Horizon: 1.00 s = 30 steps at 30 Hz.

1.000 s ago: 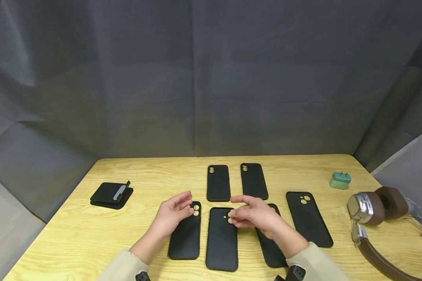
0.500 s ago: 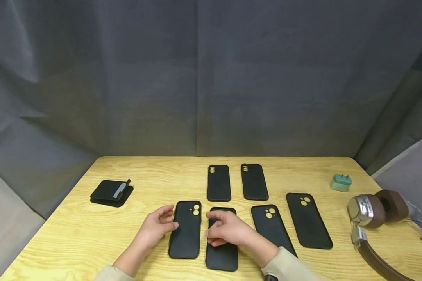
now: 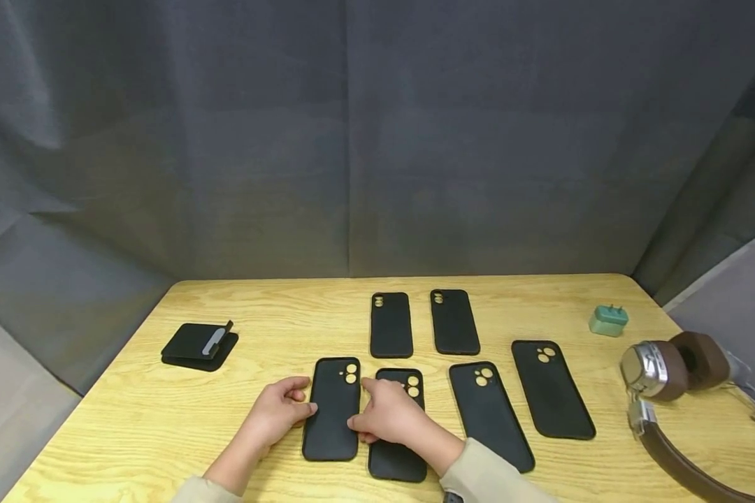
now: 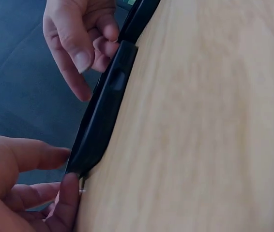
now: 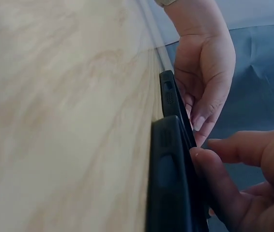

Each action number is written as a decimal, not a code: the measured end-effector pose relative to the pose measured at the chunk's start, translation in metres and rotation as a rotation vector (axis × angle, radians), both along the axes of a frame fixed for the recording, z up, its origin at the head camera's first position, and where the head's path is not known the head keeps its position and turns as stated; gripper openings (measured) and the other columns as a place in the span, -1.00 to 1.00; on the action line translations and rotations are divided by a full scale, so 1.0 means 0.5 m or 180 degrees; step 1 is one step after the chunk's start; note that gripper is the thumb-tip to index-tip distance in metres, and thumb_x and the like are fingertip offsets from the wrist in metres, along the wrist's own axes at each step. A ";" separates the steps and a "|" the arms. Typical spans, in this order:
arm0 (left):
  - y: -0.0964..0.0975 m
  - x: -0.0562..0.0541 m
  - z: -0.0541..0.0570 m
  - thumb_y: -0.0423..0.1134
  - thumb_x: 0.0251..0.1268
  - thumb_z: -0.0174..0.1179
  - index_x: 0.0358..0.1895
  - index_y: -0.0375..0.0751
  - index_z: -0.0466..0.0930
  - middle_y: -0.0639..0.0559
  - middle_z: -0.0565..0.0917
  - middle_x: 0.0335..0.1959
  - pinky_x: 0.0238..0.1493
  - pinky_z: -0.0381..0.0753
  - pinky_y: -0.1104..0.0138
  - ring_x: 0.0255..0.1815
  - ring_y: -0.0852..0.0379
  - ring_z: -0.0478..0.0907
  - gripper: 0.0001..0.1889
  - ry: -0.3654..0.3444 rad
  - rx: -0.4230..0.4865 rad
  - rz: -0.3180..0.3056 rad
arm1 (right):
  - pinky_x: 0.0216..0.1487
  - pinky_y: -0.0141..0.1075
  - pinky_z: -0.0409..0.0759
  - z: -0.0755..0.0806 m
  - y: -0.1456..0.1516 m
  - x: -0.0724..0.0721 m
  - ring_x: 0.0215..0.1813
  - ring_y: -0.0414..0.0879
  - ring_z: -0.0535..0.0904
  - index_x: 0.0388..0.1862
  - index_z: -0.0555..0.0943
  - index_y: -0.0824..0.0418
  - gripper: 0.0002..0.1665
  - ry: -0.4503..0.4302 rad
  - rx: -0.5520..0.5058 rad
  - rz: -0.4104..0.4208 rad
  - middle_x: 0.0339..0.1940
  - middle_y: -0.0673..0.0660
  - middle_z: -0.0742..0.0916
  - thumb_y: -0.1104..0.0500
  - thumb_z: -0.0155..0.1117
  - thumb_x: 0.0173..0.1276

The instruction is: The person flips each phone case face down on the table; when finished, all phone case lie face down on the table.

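A black phone case (image 3: 331, 436) lies flat with its hollow side up, at the left end of the front row. My left hand (image 3: 275, 413) holds its left edge, thumb over the rim and fingers along the outside. At the opposite edge, my right hand (image 3: 390, 413) has its thumb on the rim and curled fingers beside it. A second phone case (image 3: 398, 462) lies partly hidden under my right hand. In the left wrist view the held case's side wall (image 4: 105, 113) rests on the table. The right wrist view shows my right thumb and index finger close together at the cases.
Two more front-row cases (image 3: 492, 419) (image 3: 552, 391) lie to the right. Behind are two back-side-up cases (image 3: 391, 325) (image 3: 455, 322). A black folding card holder (image 3: 191, 344) is at left, a green charger plug (image 3: 608, 321) and headphones (image 3: 657, 374) at right.
My right hand has moved left across the second case to the leftmost case's right edge. My left hand drew back to that case's left edge and took hold there. The cases stay put.
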State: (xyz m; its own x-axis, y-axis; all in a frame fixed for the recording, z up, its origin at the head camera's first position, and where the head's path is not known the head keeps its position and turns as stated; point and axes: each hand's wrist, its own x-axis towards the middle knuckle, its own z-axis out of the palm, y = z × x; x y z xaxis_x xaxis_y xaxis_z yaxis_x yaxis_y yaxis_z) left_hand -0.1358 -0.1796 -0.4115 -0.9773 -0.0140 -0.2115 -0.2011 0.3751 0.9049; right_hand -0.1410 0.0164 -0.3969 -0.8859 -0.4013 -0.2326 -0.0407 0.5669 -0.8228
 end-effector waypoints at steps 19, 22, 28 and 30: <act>0.006 -0.007 0.003 -0.58 0.01 0.19 0.12 -0.48 0.44 -0.08 0.42 -0.38 -0.42 0.59 0.29 -0.47 0.16 0.42 -0.51 0.0109 -0.0239 -0.0136 | -0.56 -0.36 0.56 -0.003 -0.015 -0.010 -0.76 -0.18 0.54 0.33 0.21 0.48 -0.13 -0.0039 0.0110 -0.0159 -0.81 0.05 0.62 0.37 0.36 0.03; 0.005 -0.005 0.006 -0.59 0.01 0.18 0.12 -0.48 0.45 -0.09 0.44 -0.37 -0.43 0.58 0.30 -0.46 0.16 0.43 -0.51 0.0113 -0.0285 -0.0132 | -0.57 -0.37 0.55 -0.005 -0.015 -0.010 -0.76 -0.18 0.54 0.34 0.21 0.47 -0.13 -0.0031 0.0076 -0.0148 -0.81 0.06 0.61 0.39 0.34 0.02; 0.005 -0.003 0.008 -0.60 -0.05 0.16 0.09 -0.51 0.47 -0.10 0.49 -0.36 -0.46 0.51 0.37 -0.42 0.17 0.44 -0.51 0.0231 -0.0463 -0.0157 | -0.60 -0.35 0.54 -0.010 -0.017 -0.007 -0.77 -0.18 0.52 0.34 0.20 0.46 -0.13 -0.0022 0.0017 -0.0148 -0.80 0.07 0.61 0.41 0.30 0.01; 0.005 -0.001 0.007 -0.60 -0.06 0.14 0.09 -0.51 0.46 -0.11 0.50 -0.34 -0.47 0.50 0.37 -0.41 0.16 0.46 -0.51 0.0242 -0.0413 -0.0140 | -0.60 -0.34 0.54 -0.013 -0.017 -0.004 -0.77 -0.19 0.52 0.35 0.19 0.45 -0.12 -0.0042 0.0005 -0.0166 -0.80 0.07 0.61 0.41 0.28 0.01</act>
State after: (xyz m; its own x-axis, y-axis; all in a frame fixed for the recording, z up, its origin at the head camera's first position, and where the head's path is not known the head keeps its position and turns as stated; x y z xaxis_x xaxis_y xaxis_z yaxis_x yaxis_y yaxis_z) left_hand -0.1361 -0.1772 -0.4077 -0.9907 0.0068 -0.1361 -0.1147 0.4969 0.8602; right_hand -0.1431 0.0081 -0.4032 -0.9025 -0.3543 -0.2450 -0.0003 0.5692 -0.8222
